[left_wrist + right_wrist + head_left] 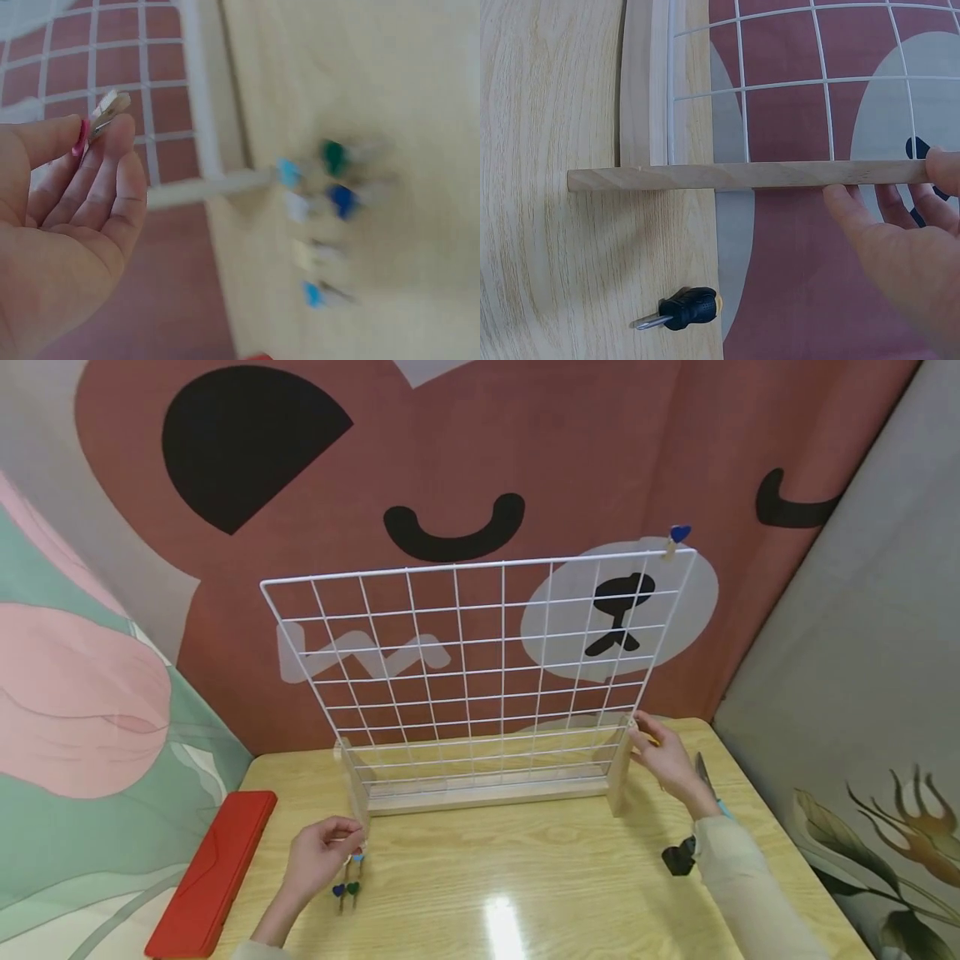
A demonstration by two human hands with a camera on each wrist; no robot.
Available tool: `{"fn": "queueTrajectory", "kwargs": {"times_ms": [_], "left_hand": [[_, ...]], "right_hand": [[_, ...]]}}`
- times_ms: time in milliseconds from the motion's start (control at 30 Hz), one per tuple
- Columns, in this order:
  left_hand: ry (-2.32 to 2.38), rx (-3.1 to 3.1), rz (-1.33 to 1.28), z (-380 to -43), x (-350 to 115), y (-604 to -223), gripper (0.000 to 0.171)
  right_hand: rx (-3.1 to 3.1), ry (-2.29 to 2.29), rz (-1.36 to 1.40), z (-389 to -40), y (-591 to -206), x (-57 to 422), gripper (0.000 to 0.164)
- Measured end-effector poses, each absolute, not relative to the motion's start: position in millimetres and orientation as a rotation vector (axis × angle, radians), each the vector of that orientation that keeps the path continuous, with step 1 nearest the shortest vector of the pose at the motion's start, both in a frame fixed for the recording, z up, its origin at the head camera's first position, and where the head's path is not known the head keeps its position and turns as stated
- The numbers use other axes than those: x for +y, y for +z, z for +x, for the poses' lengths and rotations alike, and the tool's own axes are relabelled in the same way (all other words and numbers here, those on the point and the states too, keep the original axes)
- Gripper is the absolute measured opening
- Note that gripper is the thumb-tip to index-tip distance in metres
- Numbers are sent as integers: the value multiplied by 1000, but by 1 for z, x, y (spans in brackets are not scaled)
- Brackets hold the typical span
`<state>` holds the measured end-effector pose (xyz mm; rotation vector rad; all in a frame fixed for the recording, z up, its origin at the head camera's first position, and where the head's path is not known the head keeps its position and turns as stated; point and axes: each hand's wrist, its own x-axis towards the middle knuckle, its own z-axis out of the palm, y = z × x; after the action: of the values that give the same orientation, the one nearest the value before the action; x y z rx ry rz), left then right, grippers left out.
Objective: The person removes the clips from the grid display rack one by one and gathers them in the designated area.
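A white wire grid (pixel 480 564) stands upright in a wooden base (pixel 487 796) on the table. My left hand (pixel 318 860), left of the base, pinches a small wooden clothespin (pixel 111 106) with a pink decoration between thumb and fingertips. Several more decorated clothespins lie below that hand, among them a green one (pixel 334 157) and a dark blue one (pixel 342 200). My right hand (pixel 666 764) grips the upper part of the right wooden side post (pixel 742 175), thumb on its outer side. A clothespin with a blue heart (pixel 679 533) sits on the grid's top right corner.
A red case (pixel 213 877) lies along the table's left side. Near my right forearm are a black stubby screwdriver (pixel 688 307) and a partly hidden tool with a dark blade (pixel 702 768). A printed curtain (pixel 450 443) hangs close behind the grid.
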<state>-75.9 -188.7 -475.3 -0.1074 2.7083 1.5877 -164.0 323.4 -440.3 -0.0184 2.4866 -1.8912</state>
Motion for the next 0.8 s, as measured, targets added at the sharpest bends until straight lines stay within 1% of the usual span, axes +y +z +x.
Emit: {"fn": "queueTrajectory", "kwargs": {"times_ms": [233,500,800], "left_hand": [[1389,2737,-245,-62,-218,-502,8],[1322,2734,-270,-45,-238,-527,8],[1144,2757,-263,-43,-251,-540,7]], "right_hand": [[2498,-1886,-31,-165,-441,326,57],[2495,-1885,-32,-164,-441,325,56],[2502,-1897,-39,-163,-440,324,55]]}}
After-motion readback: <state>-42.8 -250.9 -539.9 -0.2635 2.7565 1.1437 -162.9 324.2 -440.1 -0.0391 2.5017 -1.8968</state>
